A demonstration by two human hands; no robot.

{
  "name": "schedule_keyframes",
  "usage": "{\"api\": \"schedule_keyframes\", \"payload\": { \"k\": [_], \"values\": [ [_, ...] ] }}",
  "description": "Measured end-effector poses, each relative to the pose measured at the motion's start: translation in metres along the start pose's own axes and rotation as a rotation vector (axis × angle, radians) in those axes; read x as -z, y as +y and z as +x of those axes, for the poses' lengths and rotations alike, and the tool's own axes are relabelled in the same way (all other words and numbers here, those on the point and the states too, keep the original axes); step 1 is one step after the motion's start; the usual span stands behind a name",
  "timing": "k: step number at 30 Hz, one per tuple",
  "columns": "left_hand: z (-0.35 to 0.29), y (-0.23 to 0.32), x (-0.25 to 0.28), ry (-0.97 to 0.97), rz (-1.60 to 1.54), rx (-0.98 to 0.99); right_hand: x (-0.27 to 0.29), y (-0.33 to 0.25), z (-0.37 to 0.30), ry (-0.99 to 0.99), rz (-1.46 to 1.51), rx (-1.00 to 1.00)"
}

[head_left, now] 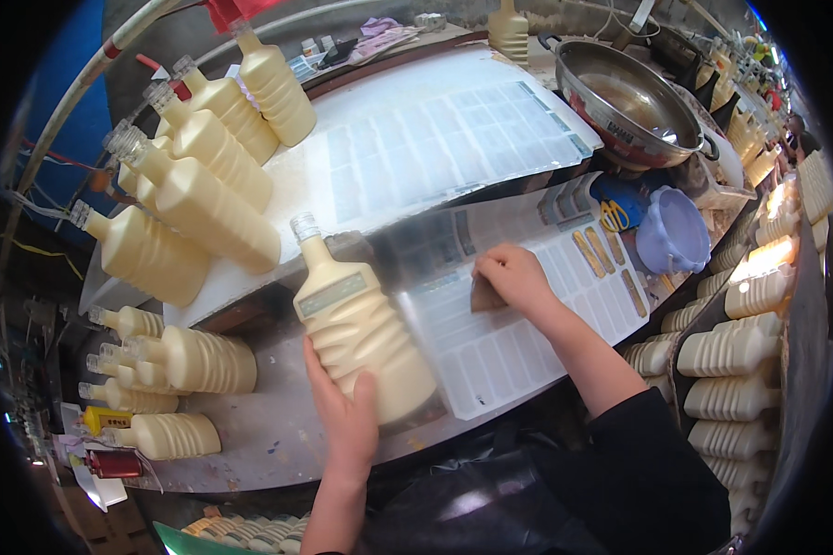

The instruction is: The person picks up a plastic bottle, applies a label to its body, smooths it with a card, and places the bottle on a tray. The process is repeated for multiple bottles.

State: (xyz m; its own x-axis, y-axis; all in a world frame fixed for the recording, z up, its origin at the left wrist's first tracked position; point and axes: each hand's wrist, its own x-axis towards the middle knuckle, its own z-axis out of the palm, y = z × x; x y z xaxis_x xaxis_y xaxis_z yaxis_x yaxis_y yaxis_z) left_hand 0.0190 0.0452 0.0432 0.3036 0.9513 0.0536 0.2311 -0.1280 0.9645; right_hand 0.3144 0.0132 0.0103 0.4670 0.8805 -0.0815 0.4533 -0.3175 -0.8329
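Cream bottle (366,324): held aslant at the middle of the tabletop (259,444), clear neck toward the back edge, base toward the front edge; whether the base touches cannot be told.
Grey strip (332,296): flat across the bottle's shoulder.
Left hand (347,412): clamped on the bottle, fingers along its left side, thumb on its front.
Right hand (514,276): fingertips together on a brown piece (486,295), above the label sheet.
Label sheet (491,365): spread over the tabletop's right half, reaching the front edge; gold strips (588,254) near its right edge.
Blue tub (657,242): by the tabletop's right end, yellow scissor handles (613,216) just left of it.
Spare bottles (211,361): clustered at the tabletop's left end.
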Motion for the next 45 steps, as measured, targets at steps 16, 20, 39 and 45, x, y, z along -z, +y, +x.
{"api": "schedule_keyframes", "payload": {
  "k": [16,20,39,45],
  "values": [
    [-0.006,-0.008,-0.010,0.053,-0.132,-0.083,-0.022,-0.026,-0.033,-0.177,-0.613,0.184],
    [-0.005,-0.009,-0.009,0.057,-0.140,-0.087,-0.015,-0.005,0.000,-0.160,-0.680,0.217],
    [-0.018,-0.012,-0.007,0.097,-0.157,-0.036,-0.002,0.015,-0.151,-0.134,-0.747,0.333],
    [-0.040,-0.030,-0.003,0.147,-0.220,-0.048,0.005,0.007,-0.197,-0.244,-0.675,0.401]
  ]
}}
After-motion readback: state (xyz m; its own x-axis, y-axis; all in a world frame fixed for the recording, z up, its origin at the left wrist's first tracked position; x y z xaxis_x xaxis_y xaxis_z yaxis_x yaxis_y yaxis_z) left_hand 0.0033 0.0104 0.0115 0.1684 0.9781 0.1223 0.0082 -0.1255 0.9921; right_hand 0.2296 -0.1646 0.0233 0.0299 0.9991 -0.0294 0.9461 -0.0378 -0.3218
